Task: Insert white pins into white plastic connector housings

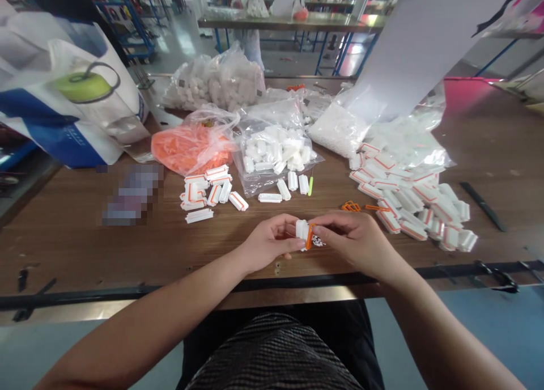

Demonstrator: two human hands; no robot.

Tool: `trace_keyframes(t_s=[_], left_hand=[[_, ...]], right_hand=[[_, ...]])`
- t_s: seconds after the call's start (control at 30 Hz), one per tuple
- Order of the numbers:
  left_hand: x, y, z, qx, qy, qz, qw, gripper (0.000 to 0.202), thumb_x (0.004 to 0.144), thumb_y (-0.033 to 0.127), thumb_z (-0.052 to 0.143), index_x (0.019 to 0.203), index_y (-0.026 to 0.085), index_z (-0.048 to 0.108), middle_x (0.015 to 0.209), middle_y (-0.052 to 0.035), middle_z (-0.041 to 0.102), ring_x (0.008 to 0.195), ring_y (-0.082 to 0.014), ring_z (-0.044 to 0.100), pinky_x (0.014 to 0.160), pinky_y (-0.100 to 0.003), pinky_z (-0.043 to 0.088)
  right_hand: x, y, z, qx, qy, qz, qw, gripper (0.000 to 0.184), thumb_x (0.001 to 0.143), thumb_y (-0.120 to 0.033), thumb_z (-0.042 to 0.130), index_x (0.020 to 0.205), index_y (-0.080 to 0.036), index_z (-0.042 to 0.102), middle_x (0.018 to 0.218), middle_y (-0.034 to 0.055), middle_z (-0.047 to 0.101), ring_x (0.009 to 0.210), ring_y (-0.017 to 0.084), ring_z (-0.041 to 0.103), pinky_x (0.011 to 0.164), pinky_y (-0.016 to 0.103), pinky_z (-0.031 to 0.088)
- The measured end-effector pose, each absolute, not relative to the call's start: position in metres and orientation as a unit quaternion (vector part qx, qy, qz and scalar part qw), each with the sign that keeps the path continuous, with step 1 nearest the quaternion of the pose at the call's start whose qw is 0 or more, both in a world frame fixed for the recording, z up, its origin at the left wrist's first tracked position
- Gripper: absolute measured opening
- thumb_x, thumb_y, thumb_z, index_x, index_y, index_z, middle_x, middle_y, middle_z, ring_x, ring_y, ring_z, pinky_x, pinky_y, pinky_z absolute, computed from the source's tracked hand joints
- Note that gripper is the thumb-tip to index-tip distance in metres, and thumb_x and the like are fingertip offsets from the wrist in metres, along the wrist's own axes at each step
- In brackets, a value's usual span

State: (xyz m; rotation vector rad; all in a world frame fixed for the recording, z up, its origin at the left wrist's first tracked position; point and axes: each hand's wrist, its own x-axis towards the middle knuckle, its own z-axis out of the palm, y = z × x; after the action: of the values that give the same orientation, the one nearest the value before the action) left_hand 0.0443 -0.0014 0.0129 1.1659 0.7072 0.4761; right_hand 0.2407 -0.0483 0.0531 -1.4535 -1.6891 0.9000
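- A seated person's two bare hands meet over the near edge of a brown wood-grain workbench.
- The left hand pinches a small white plastic casing between thumb and fingers.
- The right hand grips a thin orange frame against the casing's right side; from here I cannot tell whether it is seated.
- Tiny black-and-white parts lie on the bench just beside the orange frame.
- Beyond the hands, an open clear bag holds plain white casings; left of it sits a bag of orange parts.
- Orange-trimmed casings lie in a small left cluster and a larger right pile.
- Loose orange frames rest near the right hand.
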Motion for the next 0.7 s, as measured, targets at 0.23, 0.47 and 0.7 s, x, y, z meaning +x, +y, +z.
trace_keyframes(t_s=[0.23, 0.47, 0.7], left_hand=[[0.046, -0.002, 0.014, 0.531, 0.332, 0.226, 0.746, 0.037, 0.073, 0.030, 0.077, 0.105, 0.018, 0.062, 0.088, -0.0022, 0.067, 0.079, -0.0139, 0.062, 0.056, -0.021, 0.048], [0.046, -0.003, 0.016, 0.526, 0.332, 0.233, 0.747, 0.036, 0.073, 0.032, 0.077, 0.102, 0.018, 0.061, 0.088, -0.0028, 0.068, 0.080, -0.0149, 0.063, 0.058, -0.022, 0.048], [0.048, -0.006, 0.013, 0.531, 0.356, 0.262, 0.723, 0.035, 0.074, 0.032, 0.075, 0.103, 0.019, 0.061, 0.088, -0.0023, 0.067, 0.075, -0.0138, 0.061, 0.057, -0.022, 0.046]], right_hand=[[0.233, -0.056, 0.044, -0.609, -0.610, 0.312, 0.400, 0.022, 0.083, -0.033, 0.066, 0.101, -0.020, 0.070, 0.075, 0.0017, 0.072, 0.061, 0.015, 0.066, 0.057, 0.027, 0.050], [0.223, -0.061, 0.034, -0.609, -0.579, 0.315, 0.440, 0.016, 0.085, -0.032, 0.064, 0.078, -0.019, 0.069, 0.071, 0.0015, 0.071, 0.060, 0.013, 0.063, 0.056, 0.025, 0.048], [0.213, -0.067, 0.030, -0.616, -0.602, 0.227, 0.453, 0.016, 0.087, -0.029, 0.062, 0.081, -0.019, 0.074, 0.071, 0.0011, 0.069, 0.058, 0.012, 0.058, 0.055, 0.026, 0.045]])
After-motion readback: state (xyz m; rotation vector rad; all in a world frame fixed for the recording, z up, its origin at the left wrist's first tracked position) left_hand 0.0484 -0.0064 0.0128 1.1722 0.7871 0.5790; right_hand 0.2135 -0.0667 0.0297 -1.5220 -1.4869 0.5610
